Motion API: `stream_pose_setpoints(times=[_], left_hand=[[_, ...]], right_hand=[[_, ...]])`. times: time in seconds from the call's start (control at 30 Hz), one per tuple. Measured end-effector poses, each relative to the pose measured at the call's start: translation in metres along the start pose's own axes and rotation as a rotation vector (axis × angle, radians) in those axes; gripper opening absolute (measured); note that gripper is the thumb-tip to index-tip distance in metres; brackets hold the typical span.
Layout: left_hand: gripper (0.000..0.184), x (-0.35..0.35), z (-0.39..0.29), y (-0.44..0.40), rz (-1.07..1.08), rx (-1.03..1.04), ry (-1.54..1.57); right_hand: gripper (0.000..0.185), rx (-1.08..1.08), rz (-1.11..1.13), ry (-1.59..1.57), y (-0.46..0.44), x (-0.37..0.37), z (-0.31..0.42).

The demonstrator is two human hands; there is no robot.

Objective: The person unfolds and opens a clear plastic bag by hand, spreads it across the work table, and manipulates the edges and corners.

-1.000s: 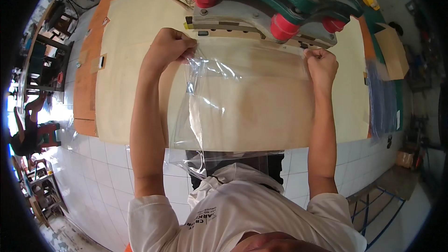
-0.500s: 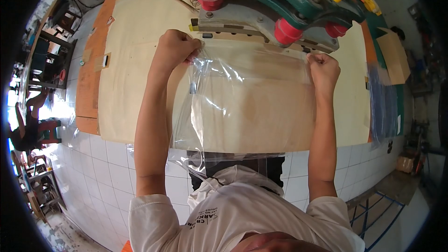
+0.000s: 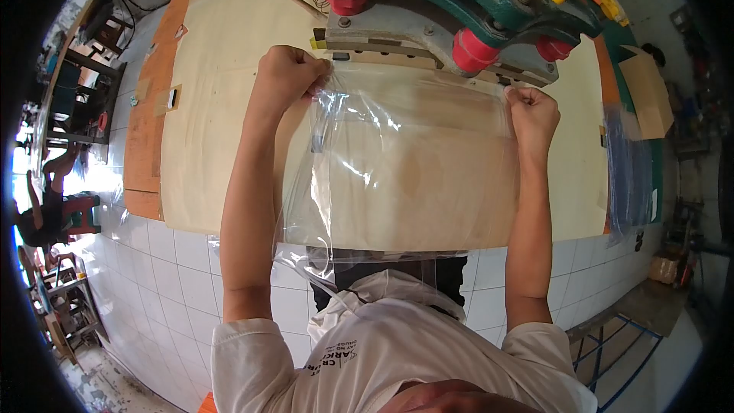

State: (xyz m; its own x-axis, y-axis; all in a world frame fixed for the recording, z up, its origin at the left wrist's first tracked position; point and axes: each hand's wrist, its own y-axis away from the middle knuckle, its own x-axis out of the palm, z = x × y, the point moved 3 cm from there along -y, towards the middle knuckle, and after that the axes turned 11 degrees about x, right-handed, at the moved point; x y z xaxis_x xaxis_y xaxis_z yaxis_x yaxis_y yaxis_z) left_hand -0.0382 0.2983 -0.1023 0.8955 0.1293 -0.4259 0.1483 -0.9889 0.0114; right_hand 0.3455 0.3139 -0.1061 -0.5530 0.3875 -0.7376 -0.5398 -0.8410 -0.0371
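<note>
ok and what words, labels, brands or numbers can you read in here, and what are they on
"DRUGS": small print on the white shirt; the words near it are too blurred.
"ARKI": bigger print on the shirt, seemingly only part of a word.
"CR": below it; the letters after are unclear.
Too small to read: the white label at far right.
No lettering I can make out on the clear plastic sheet.

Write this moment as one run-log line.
Left hand: pinching clear film, far left | Right hand: pinching it, far right | Clear film: overhanging table | Machine: beyond film
</note>
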Motion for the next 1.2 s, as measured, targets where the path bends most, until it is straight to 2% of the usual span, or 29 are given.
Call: stream_pose_setpoints(times=[0.07, 0.13, 0.3, 0.37, 0.63, 0.8, 1.2], left_hand=[[0.022, -0.001, -0.002, 0.002, 0.004, 0.006, -0.01], [0.022, 0.0, -0.005, 0.003, 0.019, 0.015, -0.015], [0.023, 0.0, 0.002, 0.0, 0.003, 0.035, -0.029], [0.023, 0.001, 0.004, -0.002, 0.005, 0.038, -0.04], [0.023, 0.001, 0.005, -0.002, 0.011, 0.045, -0.043], [0.023, 0.001, 0.006, -0.003, 0.029, 0.032, -0.03], [0.022, 0.002, -0.005, 0.002, -0.06, 0.013, 0.021]], right_hand=[[0.024, 0.005, -0.001, 0.002, -0.001, 0.002, -0.003], [0.024, -0.107, 0.0, -0.075, -0.003, 0.002, -0.005], [0.022, -0.046, -0.04, -0.03, -0.001, 0.001, -0.002], [0.022, 0.014, 0.013, -0.089, 0.0, 0.0, 0.0], [0.019, 0.001, 0.015, -0.061, -0.001, 0.0, 0.0], [0.027, -0.034, -0.06, -0.02, -0.002, -0.001, 0.0], [0.039, -0.007, -0.078, 0.007, 0.002, -0.005, 0.007]])
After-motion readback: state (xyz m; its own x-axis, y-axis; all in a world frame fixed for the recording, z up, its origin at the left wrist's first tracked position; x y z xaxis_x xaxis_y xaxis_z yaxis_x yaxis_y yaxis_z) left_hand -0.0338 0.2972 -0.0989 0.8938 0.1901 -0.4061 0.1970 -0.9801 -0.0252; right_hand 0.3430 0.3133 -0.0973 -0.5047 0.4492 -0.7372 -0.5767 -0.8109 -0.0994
